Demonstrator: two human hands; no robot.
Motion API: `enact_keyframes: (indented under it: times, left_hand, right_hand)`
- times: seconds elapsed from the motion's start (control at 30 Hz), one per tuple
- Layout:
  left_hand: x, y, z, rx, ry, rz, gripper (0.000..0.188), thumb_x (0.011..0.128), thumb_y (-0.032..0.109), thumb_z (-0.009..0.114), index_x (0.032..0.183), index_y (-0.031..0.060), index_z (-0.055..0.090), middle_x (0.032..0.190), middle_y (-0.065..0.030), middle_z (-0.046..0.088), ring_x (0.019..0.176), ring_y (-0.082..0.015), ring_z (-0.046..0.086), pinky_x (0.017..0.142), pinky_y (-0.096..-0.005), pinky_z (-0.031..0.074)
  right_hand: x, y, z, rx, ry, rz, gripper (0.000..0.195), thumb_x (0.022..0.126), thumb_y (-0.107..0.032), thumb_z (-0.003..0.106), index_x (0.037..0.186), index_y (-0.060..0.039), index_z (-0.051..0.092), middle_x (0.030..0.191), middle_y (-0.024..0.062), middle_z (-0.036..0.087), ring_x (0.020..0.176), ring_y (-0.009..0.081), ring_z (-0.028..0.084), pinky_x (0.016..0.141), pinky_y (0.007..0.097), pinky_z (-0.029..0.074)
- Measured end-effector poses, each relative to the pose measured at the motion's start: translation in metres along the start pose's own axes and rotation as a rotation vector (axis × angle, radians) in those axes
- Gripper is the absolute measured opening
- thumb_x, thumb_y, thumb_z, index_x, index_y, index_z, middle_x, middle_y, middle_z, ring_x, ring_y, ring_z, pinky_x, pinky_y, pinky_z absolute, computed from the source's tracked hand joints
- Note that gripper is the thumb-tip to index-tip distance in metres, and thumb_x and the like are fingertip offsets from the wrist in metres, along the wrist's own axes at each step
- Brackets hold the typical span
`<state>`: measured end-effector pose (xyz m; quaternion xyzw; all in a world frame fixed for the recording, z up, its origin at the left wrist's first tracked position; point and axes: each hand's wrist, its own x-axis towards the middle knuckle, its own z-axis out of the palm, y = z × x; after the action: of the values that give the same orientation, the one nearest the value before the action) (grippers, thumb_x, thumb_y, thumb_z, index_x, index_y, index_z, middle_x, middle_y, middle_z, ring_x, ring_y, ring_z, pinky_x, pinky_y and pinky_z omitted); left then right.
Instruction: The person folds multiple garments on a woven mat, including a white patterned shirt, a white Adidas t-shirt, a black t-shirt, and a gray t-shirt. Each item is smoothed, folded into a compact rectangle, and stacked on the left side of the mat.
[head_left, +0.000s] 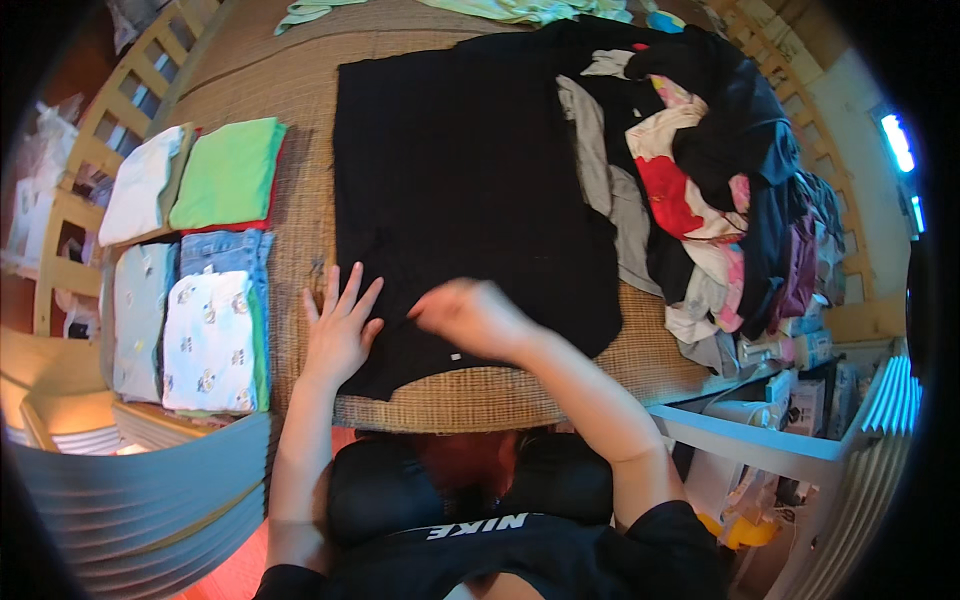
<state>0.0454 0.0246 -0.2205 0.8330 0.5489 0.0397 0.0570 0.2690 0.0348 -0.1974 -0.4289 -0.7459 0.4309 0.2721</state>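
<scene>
A black cloth garment lies spread flat on a woven mat, with a small white tag near its lower edge. My left hand rests palm down with fingers spread on the garment's lower left edge. Just to the right, my right hand is blurred over the lower part of the same garment, its fingers bent; whether they pinch the cloth cannot be told.
Folded clothes stand in stacks at the left, among them a green one and a white patterned one. A heap of loose clothes lies at the right. Wooden slatted rails border both sides. A white frame stands at the lower right.
</scene>
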Motion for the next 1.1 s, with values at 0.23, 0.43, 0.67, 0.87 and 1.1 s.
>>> enact_keyframes:
  times: [0.23, 0.43, 0.67, 0.87, 1.1]
  left_hand:
    - [0.006, 0.006, 0.004, -0.031, -0.017, -0.024, 0.053, 0.082, 0.029, 0.053, 0.131, 0.0209, 0.036, 0.141, -0.0061, 0.024, 0.131, -0.0266, 0.018, 0.100, -0.0591, 0.011]
    - [0.005, 0.003, 0.005, -0.034, -0.001, -0.032, 0.052, 0.082, 0.030, 0.053, 0.131, 0.0212, 0.036, 0.141, -0.0060, 0.024, 0.131, -0.0271, 0.017, 0.101, -0.0569, 0.012]
    - [0.001, 0.001, 0.005, -0.039, 0.007, -0.033, 0.052, 0.082, 0.030, 0.053, 0.130, 0.0197, 0.037, 0.141, -0.0059, 0.025, 0.131, -0.0272, 0.018, 0.101, -0.0558, 0.013]
    - [0.003, 0.000, 0.007, -0.044, 0.028, -0.014, 0.052, 0.081, 0.030, 0.054, 0.129, 0.0197, 0.038, 0.140, -0.0065, 0.026, 0.131, -0.0274, 0.019, 0.101, -0.0550, 0.014]
    - [0.003, 0.000, 0.007, -0.057, 0.035, -0.016, 0.051, 0.081, 0.030, 0.054, 0.129, 0.0199, 0.039, 0.140, -0.0065, 0.026, 0.131, -0.0272, 0.019, 0.102, -0.0543, 0.014]
  right_hand:
    - [-0.058, 0.100, -0.113, -0.786, 0.902, 0.477, 0.018, 0.078, -0.010, 0.057, 0.091, 0.0016, 0.055, 0.087, 0.0175, 0.057, 0.091, 0.0345, 0.053, 0.077, 0.0401, 0.044]
    - [-0.056, 0.106, -0.124, -0.828, 0.633, 0.717, 0.036, 0.072, -0.017, 0.066, 0.102, 0.0015, 0.056, 0.094, 0.0218, 0.058, 0.093, 0.0365, 0.053, 0.080, 0.0390, 0.043]
    - [-0.079, 0.091, -0.147, 0.325, 1.144, 0.550, 0.028, 0.078, -0.018, 0.062, 0.091, 0.0058, 0.057, 0.088, 0.0099, 0.061, 0.079, 0.0164, 0.055, 0.073, 0.0294, 0.042]
    - [-0.076, 0.075, -0.136, -0.134, 1.299, 0.510, 0.027, 0.082, -0.018, 0.057, 0.092, 0.0064, 0.057, 0.085, 0.0173, 0.061, 0.077, 0.0263, 0.058, 0.073, 0.0332, 0.043]
    - [-0.080, 0.072, -0.135, -0.505, 1.291, 0.456, 0.026, 0.088, -0.017, 0.045, 0.091, 0.0049, 0.059, 0.084, 0.0217, 0.061, 0.080, 0.0350, 0.059, 0.072, 0.0377, 0.044]
